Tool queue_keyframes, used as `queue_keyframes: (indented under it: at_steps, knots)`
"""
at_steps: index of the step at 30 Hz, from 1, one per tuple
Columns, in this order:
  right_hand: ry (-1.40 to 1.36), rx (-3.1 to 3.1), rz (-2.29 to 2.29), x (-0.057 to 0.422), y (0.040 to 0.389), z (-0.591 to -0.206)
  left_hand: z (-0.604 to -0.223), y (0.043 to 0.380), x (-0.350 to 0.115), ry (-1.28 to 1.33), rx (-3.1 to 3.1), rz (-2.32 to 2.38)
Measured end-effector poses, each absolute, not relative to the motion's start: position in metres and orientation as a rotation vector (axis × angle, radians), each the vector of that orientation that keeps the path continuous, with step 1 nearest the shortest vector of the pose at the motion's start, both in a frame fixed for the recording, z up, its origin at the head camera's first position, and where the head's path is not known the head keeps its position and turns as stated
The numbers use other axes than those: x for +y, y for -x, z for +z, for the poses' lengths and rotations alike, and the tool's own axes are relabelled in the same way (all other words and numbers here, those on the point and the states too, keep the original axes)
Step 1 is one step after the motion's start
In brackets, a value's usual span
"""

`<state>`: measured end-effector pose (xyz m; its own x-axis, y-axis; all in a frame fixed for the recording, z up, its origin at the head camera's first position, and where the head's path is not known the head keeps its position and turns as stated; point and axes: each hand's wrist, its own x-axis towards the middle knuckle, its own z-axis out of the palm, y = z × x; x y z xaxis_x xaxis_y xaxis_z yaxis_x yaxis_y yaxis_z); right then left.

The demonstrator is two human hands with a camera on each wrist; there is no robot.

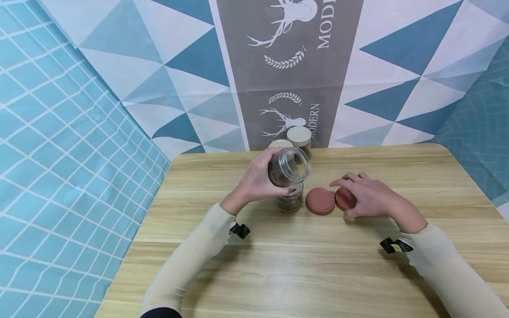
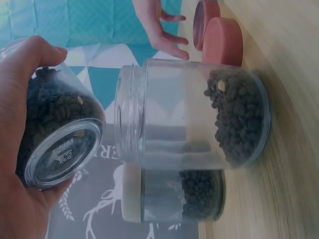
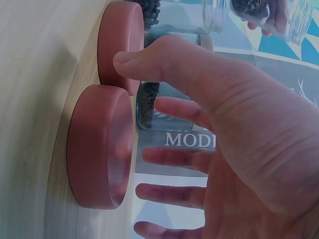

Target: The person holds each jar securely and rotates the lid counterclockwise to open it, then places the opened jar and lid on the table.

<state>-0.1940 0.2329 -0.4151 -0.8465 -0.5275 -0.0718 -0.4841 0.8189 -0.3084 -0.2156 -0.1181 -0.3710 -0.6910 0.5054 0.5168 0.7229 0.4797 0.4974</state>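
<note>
My left hand grips a clear glass jar of dark beans. That jar is tilted, its uncapped mouth facing right. Under it a second open glass jar stands upright on the table, dark beans covering its bottom. To its right lie two round reddish lids, one beside the standing jar and the other, hollow side up, under my right hand. The right hand holds nothing; its fingers are spread and relaxed over that lid.
Two jars with pale lids stand at the back edge of the wooden table, one slightly behind the other. A patterned cloth hangs behind the table, and a blue gridded one on the left.
</note>
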Motion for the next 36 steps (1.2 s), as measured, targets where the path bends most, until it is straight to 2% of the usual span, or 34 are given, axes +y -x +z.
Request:
queue_keyframes:
  at_steps: [21,36]
  knots:
    - [0.810,2.843,-0.406,0.237,0.193,-0.413,-0.389,0.211,-0.169,0.868,-2.413,-1.062]
    - [0.805,2.834,-0.421,0.236,0.192,-0.414,-0.392,0.205,-0.175,0.666,-2.377,-1.167]
